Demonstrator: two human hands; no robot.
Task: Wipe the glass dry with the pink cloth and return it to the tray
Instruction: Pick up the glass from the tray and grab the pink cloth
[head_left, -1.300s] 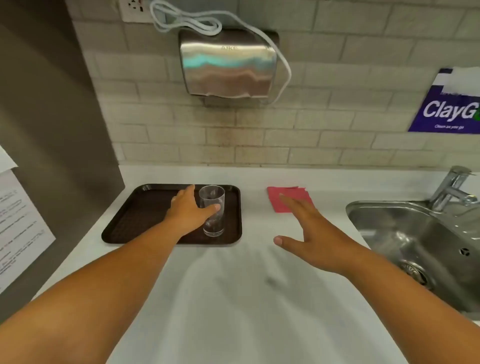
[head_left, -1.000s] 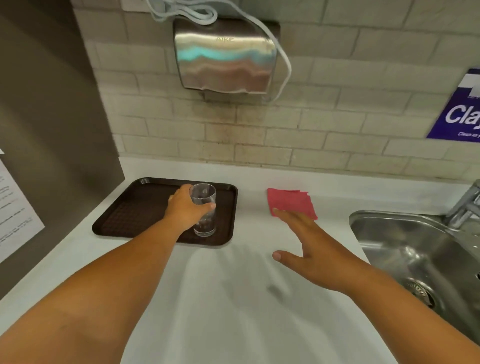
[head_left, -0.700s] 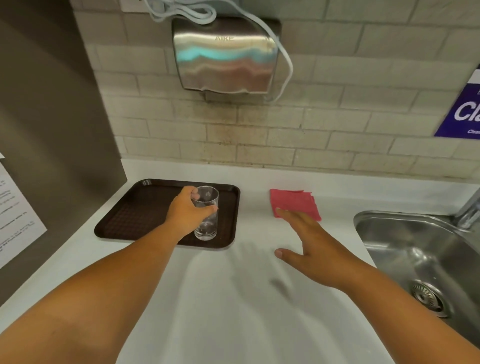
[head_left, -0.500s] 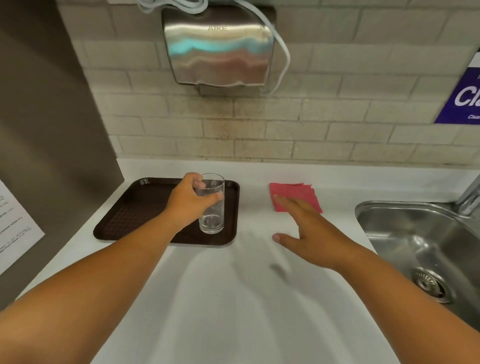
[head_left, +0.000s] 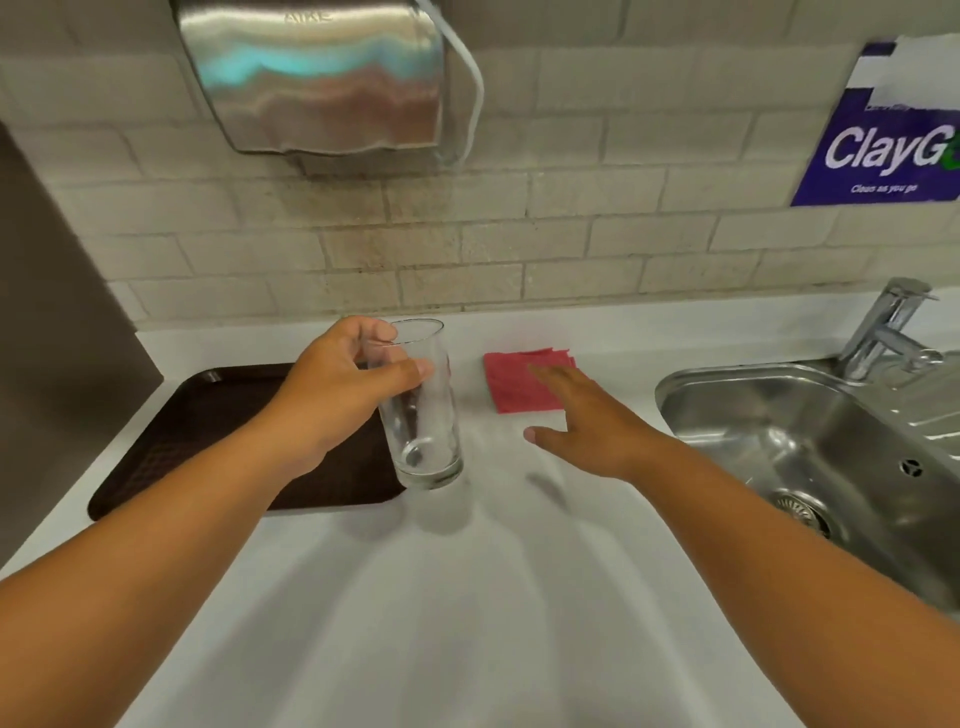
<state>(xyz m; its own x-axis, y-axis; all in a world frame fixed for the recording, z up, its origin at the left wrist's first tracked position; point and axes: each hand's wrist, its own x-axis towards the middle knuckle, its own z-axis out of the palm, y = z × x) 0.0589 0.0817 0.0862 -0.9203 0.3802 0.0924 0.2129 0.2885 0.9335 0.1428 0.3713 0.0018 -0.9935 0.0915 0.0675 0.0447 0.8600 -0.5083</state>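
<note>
My left hand (head_left: 337, 395) grips a clear drinking glass (head_left: 423, 415) around its upper half and holds it in the air, upright with a slight tilt, over the right edge of the dark brown tray (head_left: 208, 431). The folded pink cloth (head_left: 514, 382) lies flat on the white counter to the right of the glass. My right hand (head_left: 587, 421) is open, palm down, its fingertips over the cloth's right part; whether they touch the cloth I cannot tell.
A steel sink (head_left: 810, 447) with a tap (head_left: 888, 332) sits at the right. A steel hand dryer (head_left: 317, 78) hangs on the tiled wall above the tray. A purple sign (head_left: 893, 140) is on the wall at upper right. A brown panel (head_left: 57, 322) bounds the left.
My left hand has lifted the glass off the tray and carried it right, toward the cloth. My right hand has stayed open and reached a little further over the cloth.
</note>
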